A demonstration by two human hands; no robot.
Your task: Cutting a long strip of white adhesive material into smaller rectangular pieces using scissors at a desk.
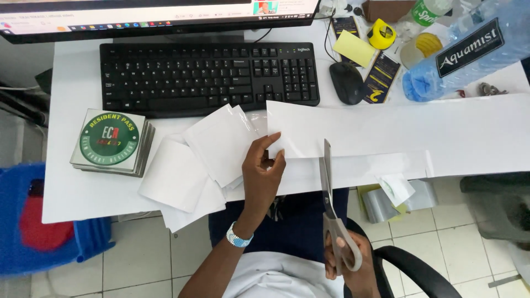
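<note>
Left grip (264, 165) pinches the near left corner of the long white sheet (397, 132), thumb on top, fingers curled under the edge. My right grip (345, 259) is clamped through the grey handles of the scissors (329, 187); their blades look together or nearly so and point up at the sheet's near edge, the tip touching or just over it. I see the sheet stretching from the left grip off to the right across the bench (72, 193). Cut white squares (193, 165) lie overlapping just left of the left grip, some hanging over the bench edge. Farther left sits a stack of round green stickers (109, 139). Behind the sheet I see a black keyboard (207, 74), a mouse (346, 83) and a blue water bottle (464, 49).
</note>
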